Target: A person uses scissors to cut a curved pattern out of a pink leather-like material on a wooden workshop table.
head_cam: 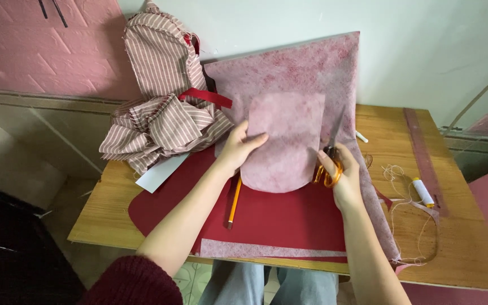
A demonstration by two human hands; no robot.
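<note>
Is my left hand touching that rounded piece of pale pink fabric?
Touching. The head view shows the left hand gripping the rounded pale pink fabric piece, thumb lying across its left edge.

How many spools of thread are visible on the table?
1: a white thread spool lies on the wooden table, beyond the right hand. Others may be hidden under the fabric.

A mottled pale-pink cut piece (286,141) is seen against a larger sheet (306,68) of the same speckled pink, darker red in patches. A deep red cloth (278,217) is spread near, on a table (470,248) of honey-brown wood grain. Orange handles are shown on the scissors (329,166), and the pencil (233,200) is orange-yellow. Far left, a bundle (162,101) is striped brown-pink and cream, with a red ribbon (207,97) across it. At right, a spool (423,192) is wound in white thread
</note>
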